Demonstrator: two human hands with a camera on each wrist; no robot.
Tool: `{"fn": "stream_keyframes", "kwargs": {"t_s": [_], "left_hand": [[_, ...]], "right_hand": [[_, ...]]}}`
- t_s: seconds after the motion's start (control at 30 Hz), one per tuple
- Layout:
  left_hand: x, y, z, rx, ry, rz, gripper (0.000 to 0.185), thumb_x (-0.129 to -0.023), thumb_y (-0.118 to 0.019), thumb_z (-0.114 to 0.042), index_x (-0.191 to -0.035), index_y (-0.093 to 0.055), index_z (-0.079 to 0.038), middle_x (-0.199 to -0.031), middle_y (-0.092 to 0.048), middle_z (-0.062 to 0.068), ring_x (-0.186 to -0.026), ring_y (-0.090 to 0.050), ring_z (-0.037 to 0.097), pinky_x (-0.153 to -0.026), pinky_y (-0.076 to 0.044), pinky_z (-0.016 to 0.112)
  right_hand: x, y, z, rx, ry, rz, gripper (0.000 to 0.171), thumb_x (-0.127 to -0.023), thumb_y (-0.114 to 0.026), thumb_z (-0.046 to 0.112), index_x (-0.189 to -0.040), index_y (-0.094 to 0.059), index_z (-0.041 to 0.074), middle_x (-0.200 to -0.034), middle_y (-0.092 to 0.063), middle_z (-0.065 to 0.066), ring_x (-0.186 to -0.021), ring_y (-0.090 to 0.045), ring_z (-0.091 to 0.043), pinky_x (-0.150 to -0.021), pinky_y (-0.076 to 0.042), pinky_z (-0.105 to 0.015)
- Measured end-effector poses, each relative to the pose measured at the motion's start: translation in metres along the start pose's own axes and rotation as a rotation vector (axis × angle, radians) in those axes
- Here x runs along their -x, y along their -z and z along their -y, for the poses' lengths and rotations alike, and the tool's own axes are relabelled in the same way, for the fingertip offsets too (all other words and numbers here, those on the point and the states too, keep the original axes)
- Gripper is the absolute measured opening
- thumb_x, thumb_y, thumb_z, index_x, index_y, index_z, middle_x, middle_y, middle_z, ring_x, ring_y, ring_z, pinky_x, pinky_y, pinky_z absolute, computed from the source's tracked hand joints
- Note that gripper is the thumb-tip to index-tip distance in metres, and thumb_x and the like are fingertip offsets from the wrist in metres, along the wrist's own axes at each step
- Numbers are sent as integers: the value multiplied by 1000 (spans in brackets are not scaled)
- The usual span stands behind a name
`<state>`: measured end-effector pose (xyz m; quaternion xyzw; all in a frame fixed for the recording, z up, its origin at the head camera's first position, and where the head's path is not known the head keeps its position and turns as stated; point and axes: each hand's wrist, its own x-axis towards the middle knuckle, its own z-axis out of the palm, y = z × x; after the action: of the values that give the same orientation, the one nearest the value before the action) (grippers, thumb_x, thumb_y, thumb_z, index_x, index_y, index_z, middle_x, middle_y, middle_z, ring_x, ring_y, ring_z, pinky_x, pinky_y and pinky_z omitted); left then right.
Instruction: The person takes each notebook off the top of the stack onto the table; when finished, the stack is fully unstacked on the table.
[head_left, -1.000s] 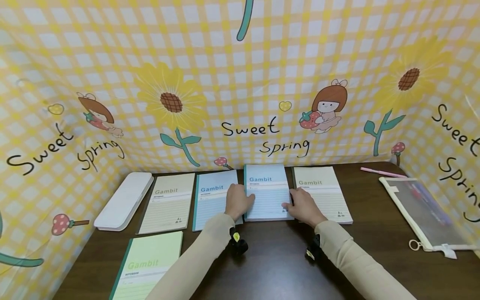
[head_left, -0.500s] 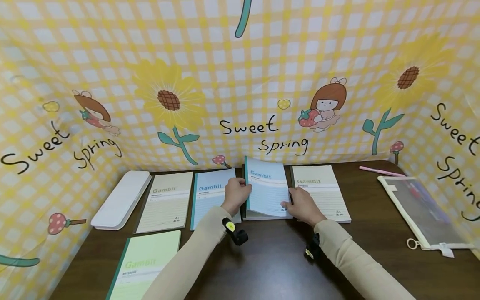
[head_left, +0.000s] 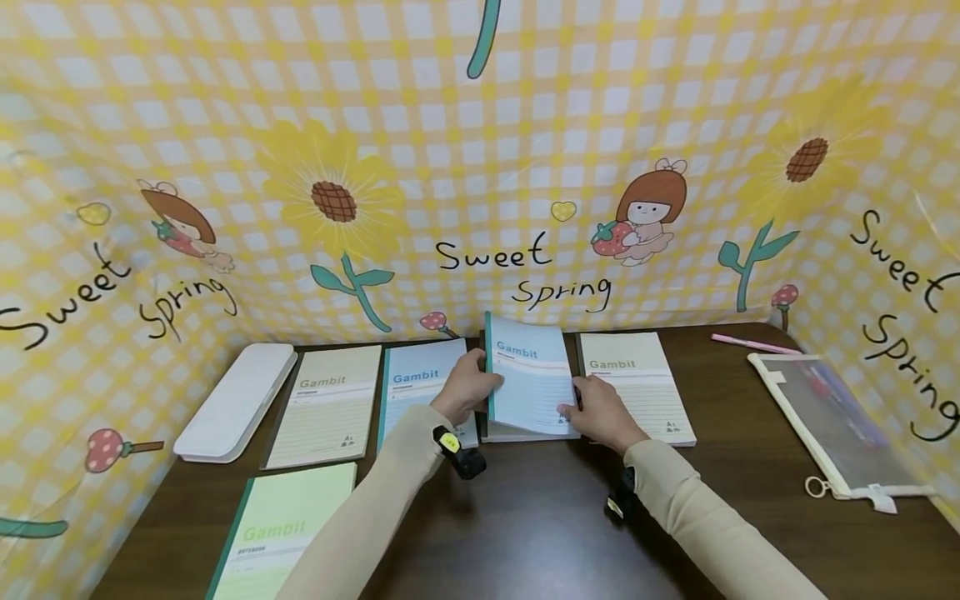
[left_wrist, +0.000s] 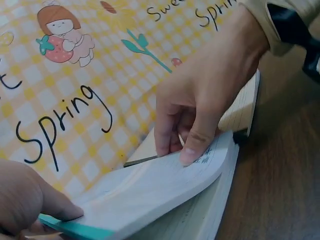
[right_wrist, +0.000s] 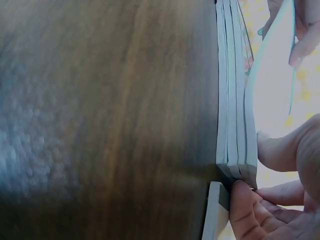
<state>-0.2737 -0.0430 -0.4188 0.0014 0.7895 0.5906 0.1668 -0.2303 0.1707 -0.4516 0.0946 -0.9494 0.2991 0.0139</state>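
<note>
Right now both hands work the same blue notebook (head_left: 531,379), which tops a small stack at the back middle of the table (head_left: 555,517), its long axis running away from the person toward the backdrop. The left hand (head_left: 467,390) pinches the teal spine edge, fingers curled under it so that side is raised and the cover bows. The right hand (head_left: 600,412) holds the near right corner, thumb pressing on top, fingers tucked against the stack's edge; from the right wrist view there seem to be about 3 notebooks beneath, though that is hard to count. Just beside the stack lie a second blue notebook (head_left: 420,377) on the left and a beige notebook (head_left: 633,379) on the right.
</note>
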Motion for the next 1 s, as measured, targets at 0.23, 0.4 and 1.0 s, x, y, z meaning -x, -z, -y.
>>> {"fn": "stream_keyframes", "kwargs": {"t_s": [0.23,0.4,1.0], "left_hand": [[7,15,5,99,50,-46,44,-87,-55,-5,-128,-40,-11,-96,-59,17,-64,-64,24,-55,-52,38],[23,48,3,134,44,-103,42,-87,-54,-4,-126,-40,-15,-93,-63,19,-68,-66,26,-58,-52,40],[185,100,65,308,136,169,44,-88,-50,-1,-124,-24,-3,-102,-61,19,-84,-64,32,-66,-51,45]], "right_hand": [[2,-2,-4,-54,30,35,36,-85,-62,19,-110,-55,-6,-83,-52,-10,-64,-48,-16,-59,-41,-31],[1,1,-7,-51,27,24,48,-84,-63,14,-124,-47,-7,-90,-53,-10,-71,-50,-15,-66,-43,-32],[3,1,-6,-34,19,39,49,-86,-61,15,-127,-45,-6,-89,-52,-8,-69,-48,-14,-64,-42,-31]]}}
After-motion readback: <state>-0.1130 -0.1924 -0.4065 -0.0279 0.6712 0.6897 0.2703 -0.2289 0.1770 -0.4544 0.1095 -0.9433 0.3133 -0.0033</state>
